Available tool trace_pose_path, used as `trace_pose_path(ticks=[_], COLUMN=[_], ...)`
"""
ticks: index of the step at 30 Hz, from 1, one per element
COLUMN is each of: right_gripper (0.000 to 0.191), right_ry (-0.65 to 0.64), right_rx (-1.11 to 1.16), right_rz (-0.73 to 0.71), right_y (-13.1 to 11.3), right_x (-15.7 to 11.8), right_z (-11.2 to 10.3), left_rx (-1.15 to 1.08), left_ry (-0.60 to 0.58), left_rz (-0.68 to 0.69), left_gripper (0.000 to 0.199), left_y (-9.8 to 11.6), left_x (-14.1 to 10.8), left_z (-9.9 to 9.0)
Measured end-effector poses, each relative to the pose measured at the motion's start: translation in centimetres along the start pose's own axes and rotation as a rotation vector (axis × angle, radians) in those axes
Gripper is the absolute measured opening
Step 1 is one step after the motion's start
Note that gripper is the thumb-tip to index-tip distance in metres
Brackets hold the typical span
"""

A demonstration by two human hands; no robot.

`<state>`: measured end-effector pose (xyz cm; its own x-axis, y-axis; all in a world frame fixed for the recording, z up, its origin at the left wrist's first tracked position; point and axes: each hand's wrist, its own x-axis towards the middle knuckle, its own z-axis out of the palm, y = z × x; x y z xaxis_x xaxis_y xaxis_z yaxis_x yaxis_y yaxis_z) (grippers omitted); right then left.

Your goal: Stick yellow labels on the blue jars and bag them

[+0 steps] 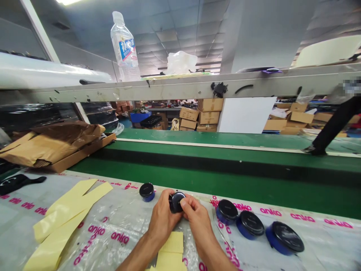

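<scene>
My left hand is closed round the side of a small round black piece with a glossy top. The thumb and fingers of my right hand pinch at the right edge of the same piece. Below my wrists lie yellow paper slips. To the left stands a round blue piece with a black top. On the right are three more alike: one nearest my right hand, a middle one and a far right one.
Plastic sheeting with pink print covers the work surface. Long yellow strips and a black strap-like item lie left, near an open cardboard box. Beyond runs a green belt. A bottle stands on the overhead rail.
</scene>
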<state>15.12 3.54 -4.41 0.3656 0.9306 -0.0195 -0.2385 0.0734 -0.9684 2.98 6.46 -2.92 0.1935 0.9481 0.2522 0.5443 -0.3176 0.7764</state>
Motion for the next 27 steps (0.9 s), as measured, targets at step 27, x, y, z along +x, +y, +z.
trace_pose_path(ticks=[27], right_gripper=[0.029], right_ry=[0.017], right_rx=[-0.142], right_rz=[-0.096], right_y=[-0.01], right_x=[-0.08], right_z=[-0.29], left_rx=[-0.025], left_ry=[-0.031], left_rz=[0.045], left_gripper=[0.046], left_y=[-0.26], left_x=[-0.34], left_z=[-0.11])
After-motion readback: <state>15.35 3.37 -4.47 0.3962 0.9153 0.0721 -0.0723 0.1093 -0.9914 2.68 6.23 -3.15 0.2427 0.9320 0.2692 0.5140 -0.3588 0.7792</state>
